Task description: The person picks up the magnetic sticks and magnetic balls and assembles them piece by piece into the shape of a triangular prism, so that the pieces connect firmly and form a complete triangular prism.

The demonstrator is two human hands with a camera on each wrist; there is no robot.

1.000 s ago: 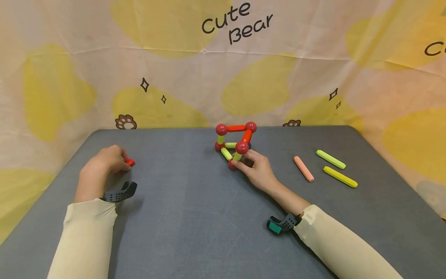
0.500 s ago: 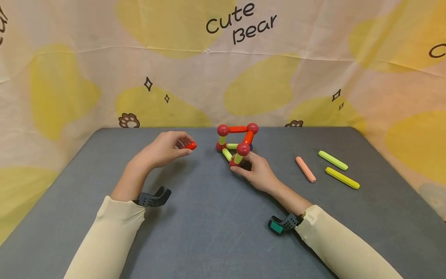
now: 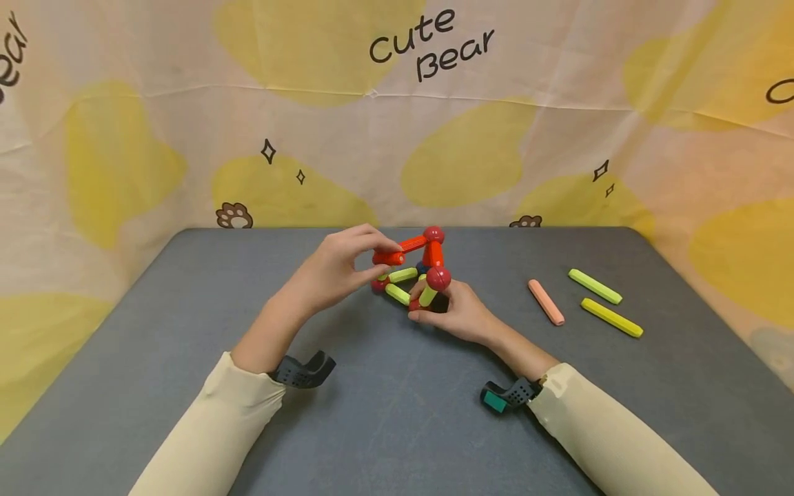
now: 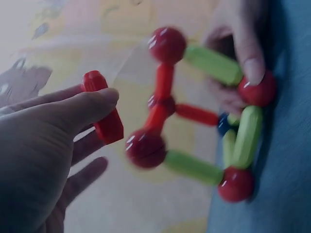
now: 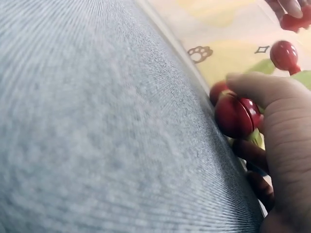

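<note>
My left hand pinches a short red building stick between thumb and fingers, close beside the upper left of a box-like ball-and-stick frame. Red balls, one dark blue ball, green sticks and red sticks make up this frame. In the left wrist view, a gap shows between the held stick and the nearest upper red ball. My right hand grips the frame's lower near red ball at the tabletop. Part of the frame's far left is covered by my left hand in the head view.
To the right on the grey table lie a salmon stick, a light green stick and a yellow stick. A patterned cloth hangs behind the table's far edge.
My left hand has lifted the red stick from the table's left side and carried it right to the frame. The frame has turned a little; my right hand keeps hold of its lower ball.
</note>
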